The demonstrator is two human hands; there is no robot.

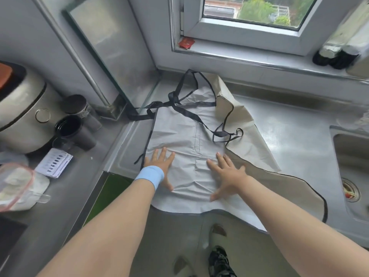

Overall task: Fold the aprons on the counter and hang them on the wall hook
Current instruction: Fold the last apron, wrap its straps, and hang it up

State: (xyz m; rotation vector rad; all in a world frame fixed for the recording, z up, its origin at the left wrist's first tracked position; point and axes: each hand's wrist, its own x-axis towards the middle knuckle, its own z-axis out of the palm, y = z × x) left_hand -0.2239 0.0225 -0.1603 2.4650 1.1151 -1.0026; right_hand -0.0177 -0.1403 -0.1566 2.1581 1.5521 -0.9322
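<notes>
A light grey apron (179,134) with black trim and black straps (179,100) lies spread on the steel counter (289,132), its lower edge hanging over the front. Under it, to the right, lies a beige apron (243,116) with a thin black edge. My left hand (161,166), a blue band on its wrist, presses flat on the grey apron's left part with fingers spread. My right hand (227,172) lies flat on the same apron, fingers straight, near the pocket seam. No wall hook is in view.
A sink (351,156) with a drain sits at the right. Left of the aprons stand black cups (75,130), a rice cooker (22,110), a card and a plastic bag (18,186). A window (249,21) and sill run behind, with dark bottles (335,54) at the right.
</notes>
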